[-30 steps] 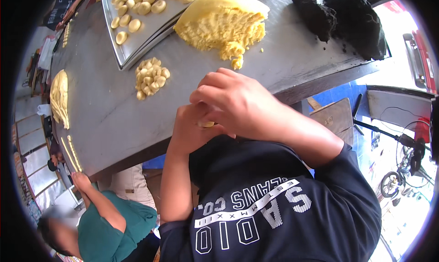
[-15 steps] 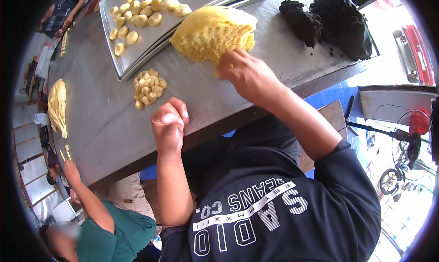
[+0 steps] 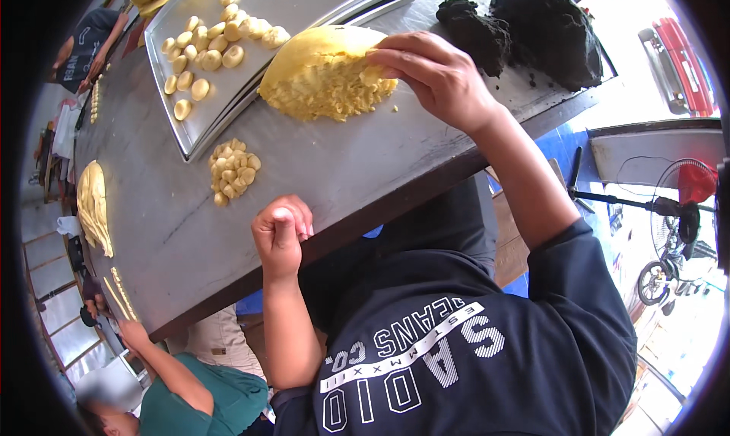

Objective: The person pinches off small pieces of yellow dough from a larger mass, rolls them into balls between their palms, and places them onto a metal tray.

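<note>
My right hand [image 3: 430,78] grips the upper right part of a large yellow dough mound [image 3: 312,71], whose near side is rough and crumbly. Low at the table's front edge, my left hand [image 3: 283,230] is closed, fingers curled in; whether anything is inside is hidden. Above it lies a pile of small pale dough pieces [image 3: 234,170]. A metal tray [image 3: 175,132] left of the mound holds several pale dough balls [image 3: 217,52]. A black, crumbly dough mass [image 3: 544,36] sits at the right.
At left lie a long yellow dough lump [image 3: 94,204] and thin dough strips [image 3: 122,295], beside a co-worker in green [image 3: 205,390]. Another person [image 3: 91,44] stands at the far left end. A standing fan [image 3: 677,204] and bicycle [image 3: 654,280] are beyond the table [image 3: 342,177] at right.
My hands have parted since a second ago. My right hand has moved up from the mound's lower edge to its upper right side; my left hand has dropped toward the table edge.
</note>
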{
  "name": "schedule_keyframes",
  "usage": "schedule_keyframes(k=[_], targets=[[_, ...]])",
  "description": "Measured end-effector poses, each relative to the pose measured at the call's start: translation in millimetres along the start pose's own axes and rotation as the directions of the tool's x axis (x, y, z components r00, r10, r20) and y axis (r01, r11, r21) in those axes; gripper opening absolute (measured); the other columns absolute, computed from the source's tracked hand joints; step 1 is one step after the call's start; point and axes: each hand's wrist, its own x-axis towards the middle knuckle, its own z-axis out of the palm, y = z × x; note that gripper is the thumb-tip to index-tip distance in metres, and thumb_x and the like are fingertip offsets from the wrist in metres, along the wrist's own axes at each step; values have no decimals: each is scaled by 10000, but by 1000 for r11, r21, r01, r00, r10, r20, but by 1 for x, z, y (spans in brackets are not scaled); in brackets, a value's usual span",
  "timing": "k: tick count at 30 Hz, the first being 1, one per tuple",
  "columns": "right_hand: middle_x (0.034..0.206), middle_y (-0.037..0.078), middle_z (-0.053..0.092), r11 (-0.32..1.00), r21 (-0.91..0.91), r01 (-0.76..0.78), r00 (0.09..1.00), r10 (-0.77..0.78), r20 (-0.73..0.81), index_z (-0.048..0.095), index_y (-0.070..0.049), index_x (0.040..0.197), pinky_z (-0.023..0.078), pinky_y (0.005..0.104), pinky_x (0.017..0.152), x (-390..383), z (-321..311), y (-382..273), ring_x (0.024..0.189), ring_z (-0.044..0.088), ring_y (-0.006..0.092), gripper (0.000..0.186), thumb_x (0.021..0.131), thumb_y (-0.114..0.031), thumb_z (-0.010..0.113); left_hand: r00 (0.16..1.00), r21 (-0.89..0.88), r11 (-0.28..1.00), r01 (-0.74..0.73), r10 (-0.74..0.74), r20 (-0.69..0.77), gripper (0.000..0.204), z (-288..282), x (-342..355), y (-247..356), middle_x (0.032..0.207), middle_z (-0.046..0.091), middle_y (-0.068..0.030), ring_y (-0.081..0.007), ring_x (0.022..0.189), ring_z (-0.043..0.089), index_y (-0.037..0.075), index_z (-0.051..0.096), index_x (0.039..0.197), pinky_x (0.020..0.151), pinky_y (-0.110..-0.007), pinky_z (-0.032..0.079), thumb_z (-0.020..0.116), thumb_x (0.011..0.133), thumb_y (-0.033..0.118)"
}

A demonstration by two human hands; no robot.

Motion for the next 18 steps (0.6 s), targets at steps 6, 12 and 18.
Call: schedule_keyframes(k=[6,12,18], targets=[[1370,83,768,996,9,-85,923,75,377,811,-86,1213,660,430,1014,-36,36,-22,1275,736,319,295,933,-17,752,986,195,968,160,-165,7,242,9,3,22,1333,716,-157,-216,1088,708,1,698,977,735,-328,599,694,1173,142],[1357,154,731,942,83,-325,885,272,377,807,-65,1270,609,463,1061,-34,23,-62,1242,711,390,358,920,-125,852,985,736,655,-173,117,128,363,-11,-3,23,1372,815,-152,-228,1103,802,19,795,1408,984,-387,671,801,1050,-40],[1307,152,779,870,82,-486,851,449,274,843,-92,1222,622,481,1048,-50,32,-82,1226,742,384,264,959,-76,829,987,730,666,-155,131,90,573,-6,-5,18,1247,873,-149,-292,1080,829,48,668,1606,990,-421,660,808,1051,6]])
